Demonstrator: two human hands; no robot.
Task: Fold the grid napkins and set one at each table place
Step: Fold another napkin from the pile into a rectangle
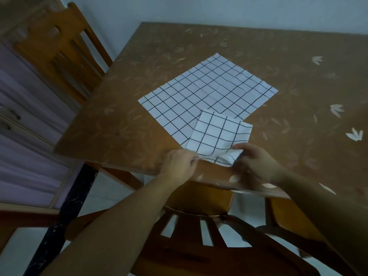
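I am looking at a small folded napkin (216, 136) lying near the 6 o'clock edge of the table (298, 56). It is sitting right between the two hands, just past the fingertips toward 12 o'clock. Its near edge is lifting and bunching up a little.

A big flat napkin (199, 90) is lying open in the middle of the table, toward 12 o'clock from the hands. The small folded napkin is lying on top of its near corner. Both are white with black grid lines.

A wooden chair (65, 50) is standing at the table's 9 o'clock side. Another chair (209, 232) is tucked in at 6 o'clock, under my view, and the arms are reaching over its back. Nothing is blocking the napkins.

The left hand (179, 162) is pinching the near left corner of the folded napkin, with its fingers curled in tight. The right hand (256, 162) is holding the near right corner, with the thumb on top of the cloth and the fingers bent under it.
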